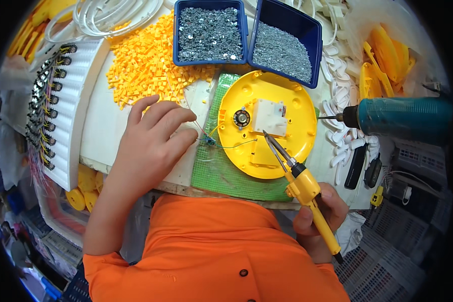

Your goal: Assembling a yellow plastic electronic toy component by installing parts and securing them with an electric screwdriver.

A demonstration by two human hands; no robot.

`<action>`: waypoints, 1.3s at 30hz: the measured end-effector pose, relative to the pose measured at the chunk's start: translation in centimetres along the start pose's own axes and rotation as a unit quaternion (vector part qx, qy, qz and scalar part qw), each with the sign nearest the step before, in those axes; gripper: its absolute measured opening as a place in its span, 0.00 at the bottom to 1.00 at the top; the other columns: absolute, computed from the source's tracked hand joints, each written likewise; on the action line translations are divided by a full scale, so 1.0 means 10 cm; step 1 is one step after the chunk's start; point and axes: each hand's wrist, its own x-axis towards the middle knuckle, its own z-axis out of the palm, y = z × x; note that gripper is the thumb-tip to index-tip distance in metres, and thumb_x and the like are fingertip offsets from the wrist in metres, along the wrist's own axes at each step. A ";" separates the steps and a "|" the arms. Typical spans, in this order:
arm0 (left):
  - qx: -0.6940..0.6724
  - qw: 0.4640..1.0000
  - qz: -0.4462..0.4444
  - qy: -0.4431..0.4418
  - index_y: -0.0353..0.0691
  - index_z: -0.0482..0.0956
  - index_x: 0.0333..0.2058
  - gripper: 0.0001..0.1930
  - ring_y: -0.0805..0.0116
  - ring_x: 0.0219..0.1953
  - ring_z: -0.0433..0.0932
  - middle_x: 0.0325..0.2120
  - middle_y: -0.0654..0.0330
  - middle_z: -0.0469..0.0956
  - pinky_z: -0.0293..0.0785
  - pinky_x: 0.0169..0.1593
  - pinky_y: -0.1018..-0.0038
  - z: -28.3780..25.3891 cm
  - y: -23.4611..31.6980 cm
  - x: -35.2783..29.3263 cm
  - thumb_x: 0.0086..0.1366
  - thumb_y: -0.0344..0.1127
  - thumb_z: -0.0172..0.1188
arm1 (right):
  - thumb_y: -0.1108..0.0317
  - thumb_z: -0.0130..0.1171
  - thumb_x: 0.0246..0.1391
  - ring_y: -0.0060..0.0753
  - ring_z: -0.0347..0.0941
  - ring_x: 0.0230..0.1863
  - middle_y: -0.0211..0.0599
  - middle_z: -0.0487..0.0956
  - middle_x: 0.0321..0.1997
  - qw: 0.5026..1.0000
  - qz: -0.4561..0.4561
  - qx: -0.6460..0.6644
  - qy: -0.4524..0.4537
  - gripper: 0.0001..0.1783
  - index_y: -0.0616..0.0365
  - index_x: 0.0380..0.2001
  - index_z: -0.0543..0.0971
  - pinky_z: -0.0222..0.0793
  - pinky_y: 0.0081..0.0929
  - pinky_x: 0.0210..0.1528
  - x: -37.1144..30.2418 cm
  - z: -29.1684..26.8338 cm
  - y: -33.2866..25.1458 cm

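Observation:
My right hand (324,211) grips a yellow soldering iron (307,187) by its handle. Its metal tip rests at the edge of a white box-shaped module (269,117) in a round yellow plastic shell (299,153). A small round speaker (241,118) sits left of the module in the shell. My left hand (156,133) is held left of the shell, fingers bent, with a thin red wire (200,128) at its fingertips. This wire runs to a small circuit board (209,141) by the shell's left rim. Another thin wire crosses from the board toward the iron's tip.
A green mat (206,173) lies under the shell. Blue bins of small metal parts (211,35) and screws (282,53) stand behind, beside loose yellow pieces (146,63). A teal power screwdriver (402,116) points at the shell's right side. White foam (80,100) holds speakers at left.

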 end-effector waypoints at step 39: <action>-0.109 0.991 0.014 0.081 0.48 0.77 0.31 0.09 0.68 0.45 0.76 0.37 0.68 0.76 0.60 0.61 0.53 0.71 0.98 0.50 0.53 0.33 0.68 | 0.64 0.64 0.57 0.28 0.67 0.19 0.35 0.76 0.25 0.991 -0.056 -0.110 0.043 0.28 0.58 0.58 0.67 0.63 0.27 0.22 -0.37 -0.16 -0.06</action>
